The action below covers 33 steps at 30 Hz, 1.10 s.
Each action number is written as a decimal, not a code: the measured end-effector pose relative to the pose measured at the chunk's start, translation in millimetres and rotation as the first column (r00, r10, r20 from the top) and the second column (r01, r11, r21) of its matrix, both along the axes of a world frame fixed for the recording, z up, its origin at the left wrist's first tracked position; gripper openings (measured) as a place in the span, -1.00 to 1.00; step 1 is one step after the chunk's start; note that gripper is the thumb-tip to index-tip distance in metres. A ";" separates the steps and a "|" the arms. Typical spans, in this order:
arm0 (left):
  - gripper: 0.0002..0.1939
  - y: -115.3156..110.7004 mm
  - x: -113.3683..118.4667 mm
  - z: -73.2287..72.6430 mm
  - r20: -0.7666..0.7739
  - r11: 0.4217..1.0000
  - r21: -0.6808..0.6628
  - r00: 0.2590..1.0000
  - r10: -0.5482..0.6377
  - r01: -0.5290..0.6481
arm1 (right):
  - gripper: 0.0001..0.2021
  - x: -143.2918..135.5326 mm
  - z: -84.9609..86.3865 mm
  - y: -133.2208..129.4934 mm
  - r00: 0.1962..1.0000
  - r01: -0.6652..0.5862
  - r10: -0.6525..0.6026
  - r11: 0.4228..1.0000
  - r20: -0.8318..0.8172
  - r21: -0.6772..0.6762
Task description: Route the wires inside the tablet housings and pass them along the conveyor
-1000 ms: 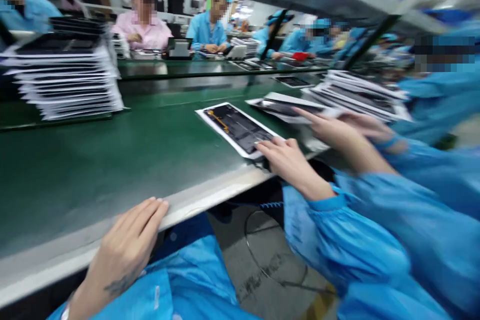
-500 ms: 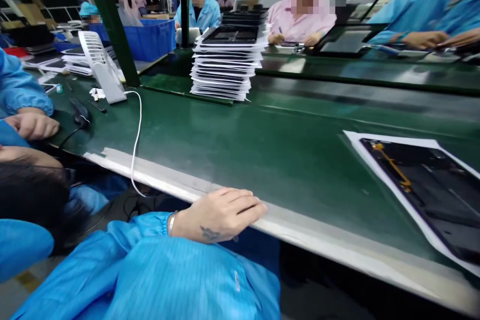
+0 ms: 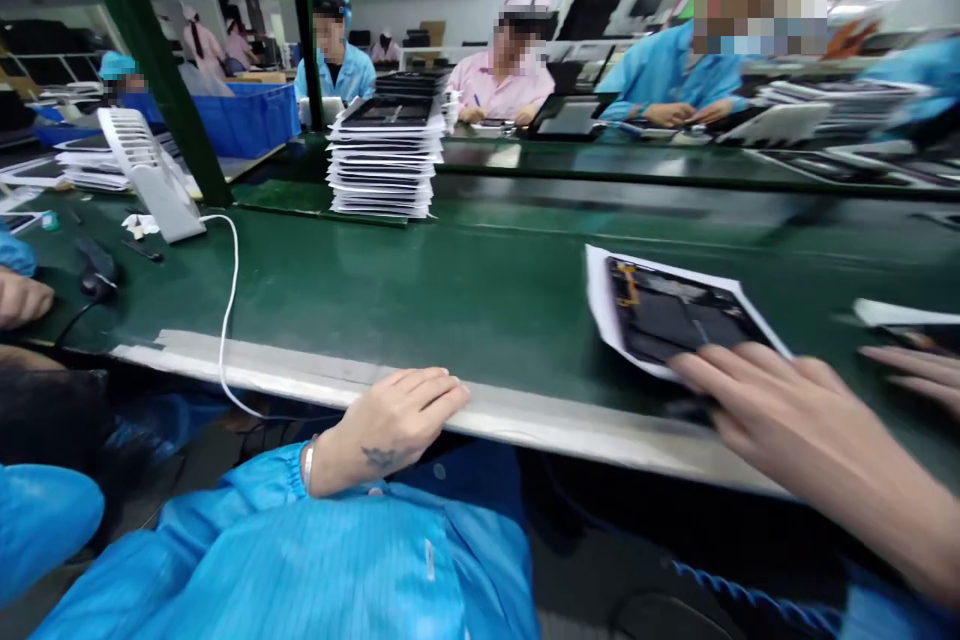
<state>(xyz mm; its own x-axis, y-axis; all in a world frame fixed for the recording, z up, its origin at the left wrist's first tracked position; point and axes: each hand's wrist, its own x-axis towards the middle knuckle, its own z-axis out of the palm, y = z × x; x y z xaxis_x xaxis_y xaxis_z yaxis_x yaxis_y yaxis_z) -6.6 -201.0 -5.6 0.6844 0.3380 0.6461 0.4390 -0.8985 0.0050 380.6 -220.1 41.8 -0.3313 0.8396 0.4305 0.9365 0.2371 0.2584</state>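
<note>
A long green desk [image 3: 465,300] runs across a busy workroom, and here's the left hand [image 3: 390,425] lying along its pale front edge, palm down, fingers stretched out side by side. Over to the right hand [image 3: 772,405]: it's blurred, fingers across the near end of a black panel [image 3: 679,320], and whether they pinch it or just press, I can't tell. That panel sits right of centre on a white sheet [image 3: 598,290], an orange strip [image 3: 628,286] at its far left corner. Just beyond, at the right border, another person's hand [image 3: 919,375]! Further back, left of the panel, rises a stack of sheets and panels [image 3: 384,165]; left again, a white fan [image 3: 154,180].
</note>
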 end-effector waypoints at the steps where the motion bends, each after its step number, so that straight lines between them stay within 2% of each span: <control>1: -0.67 0.3 0.0 -0.7 0.025 1.000 -0.001 1.000 -0.005 0.005 | -0.82 -13.0 6.9 6.1 0.993 -0.101 0.104 0.994 0.062 -0.048; 4: -0.68 0.3 -2.0 -1.9 0.122 1.000 -0.004 0.993 -0.006 0.007 | -0.83 -70.4 21.7 17.5 0.985 -0.126 0.125 0.992 0.119 0.001; 6: -0.66 -0.6 -6.4 0.0 0.203 1.000 -0.016 0.979 0.003 0.000 | -0.83 -116.2 24.2 19.3 0.979 -0.167 0.165 0.986 0.117 0.011; 8: -0.62 -1.8 -14.2 4.0 0.274 0.999 -0.031 0.961 0.046 -0.039 | -0.84 -159.2 22.0 16.2 0.967 -0.227 0.223 0.974 0.120 0.021; 10: -0.58 -2.7 -25.4 8.4 0.282 0.993 -0.035 0.952 0.120 -0.115 | -0.86 -193.7 16.8 8.9 0.943 -0.312 0.307 0.950 0.130 0.021; 13: -0.58 -3.9 -45.2 10.7 0.208 0.982 -0.018 0.960 0.186 -0.186 | -0.85 -225.6 5.7 -3.1 0.898 -0.428 0.422 0.904 0.126 0.021; 17: -0.82 -8.6 -65.1 2.9 0.176 0.982 -0.039 0.966 0.191 -0.187 | -0.83 -239.7 -9.4 -6.9 0.868 -0.493 0.488 0.869 0.092 0.041; 19: -0.88 -11.8 -69.9 -2.1 0.177 0.981 -0.057 0.965 0.193 -0.186 | -0.81 -241.5 -13.9 -4.7 0.859 -0.510 0.505 0.859 0.083 0.047; 25: -0.83 -12.0 -74.0 -6.3 0.183 0.979 -0.100 0.964 0.194 -0.178 | -0.81 -245.7 -14.0 3.2 0.847 -0.529 0.526 0.848 0.076 0.030; 33: -0.82 -7.9 -75.2 5.3 0.091 0.971 -0.191 0.982 0.163 -0.143 | -0.81 -247.7 -13.0 -2.4 0.874 -0.487 0.487 0.874 0.017 0.005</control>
<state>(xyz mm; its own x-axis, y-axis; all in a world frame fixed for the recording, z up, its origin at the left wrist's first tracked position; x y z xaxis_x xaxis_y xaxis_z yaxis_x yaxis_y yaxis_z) -81.8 -208.9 -0.3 0.5466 0.5527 0.6290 0.5595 -0.8000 0.2167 132.9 -222.6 28.7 -0.7034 0.5668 0.4289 0.6994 0.6594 0.2756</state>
